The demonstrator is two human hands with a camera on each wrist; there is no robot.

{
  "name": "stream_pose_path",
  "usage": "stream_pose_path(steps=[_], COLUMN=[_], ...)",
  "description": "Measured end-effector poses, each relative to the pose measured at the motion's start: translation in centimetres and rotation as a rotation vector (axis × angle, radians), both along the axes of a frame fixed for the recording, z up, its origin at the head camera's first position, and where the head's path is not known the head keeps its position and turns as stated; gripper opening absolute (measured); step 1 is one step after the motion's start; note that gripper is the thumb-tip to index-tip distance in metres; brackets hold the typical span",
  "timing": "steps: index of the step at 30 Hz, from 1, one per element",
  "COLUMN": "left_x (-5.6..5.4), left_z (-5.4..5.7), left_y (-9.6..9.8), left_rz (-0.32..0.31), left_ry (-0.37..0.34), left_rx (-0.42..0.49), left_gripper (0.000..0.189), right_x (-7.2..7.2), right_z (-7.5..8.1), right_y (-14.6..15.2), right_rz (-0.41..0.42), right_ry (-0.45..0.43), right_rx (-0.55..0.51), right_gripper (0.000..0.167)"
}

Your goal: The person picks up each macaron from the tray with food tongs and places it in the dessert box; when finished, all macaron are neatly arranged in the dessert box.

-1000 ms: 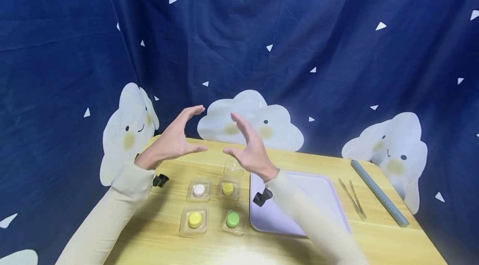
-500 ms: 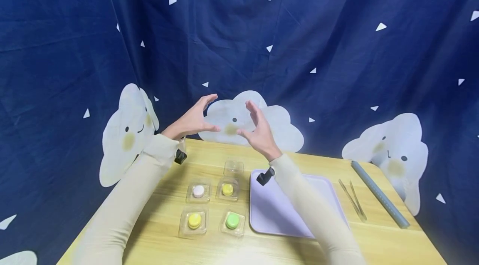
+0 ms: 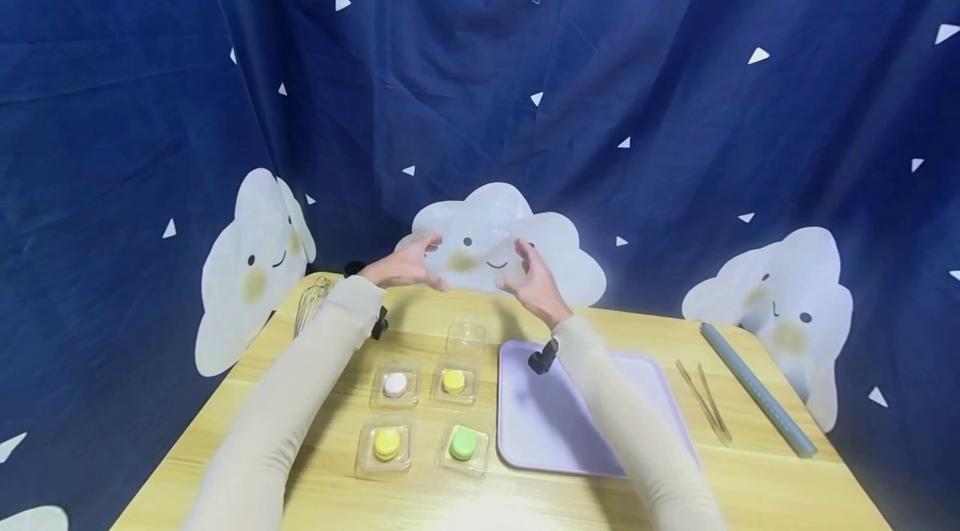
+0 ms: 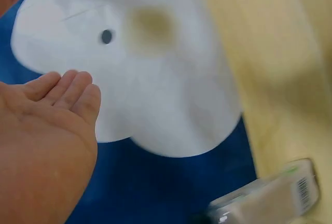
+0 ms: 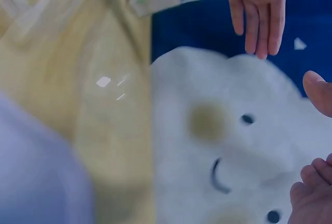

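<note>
Above the table's far side, my left hand and right hand face each other in mid-air, apart and with nothing between them. Their fingers and thumbs are loosely curved, not touching anything. In the left wrist view the left palm shows, its fingers extended. Nearest below the hands is a clear plastic box. In front of it, clear boxes hold a pale pink macaron, a yellow macaron, another yellow macaron and a green macaron.
Under my right forearm lies a lavender tray. Tweezers and a long grey-blue rod are at the right. A wire whisk lies far left. The left wrist view shows a blurred package with a barcode.
My left hand has moved right over the second. Both hands rose, then came down again, still facing each other. The whisk, hidden before, now shows beside my left sleeve.
</note>
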State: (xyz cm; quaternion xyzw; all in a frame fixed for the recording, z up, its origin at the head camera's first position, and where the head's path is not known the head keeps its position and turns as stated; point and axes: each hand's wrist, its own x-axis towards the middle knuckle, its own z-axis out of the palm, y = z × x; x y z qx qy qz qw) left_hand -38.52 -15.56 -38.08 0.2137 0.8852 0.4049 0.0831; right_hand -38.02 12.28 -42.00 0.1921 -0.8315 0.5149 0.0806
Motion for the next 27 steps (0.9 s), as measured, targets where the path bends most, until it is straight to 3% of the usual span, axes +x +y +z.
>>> stream_pose_path(steps=[7, 15, 22, 27], left_x=[0.5, 1.2, 1.5, 1.7], left_z=[-3.0, -6.0, -6.6, -6.5], left_y=[1.8, 3.6, 4.1, 4.3], left_rz=[-0.087, -0.116, -0.11, -0.111], left_ry=[-0.098, -0.175, -0.203, -0.209], left_rx=[-0.099, -0.139, -0.182, -0.229], left_gripper=[0.103, 0.101, 0.097, 0.091], right_x=[0.4, 1.9, 2.5, 2.5], right_z=[-3.8, -6.7, -7.7, -7.8], right_y=[0.7, -0.2, -1.0, -1.3], right_rz=[0.032, 0.165, 0.242, 0.256], right_ry=[-0.102, -0.158, -0.146, -0.149], right_rx=[0.152, 0.285, 0.402, 0.409], right_gripper=[0.093, 0.091, 0.094, 0.094])
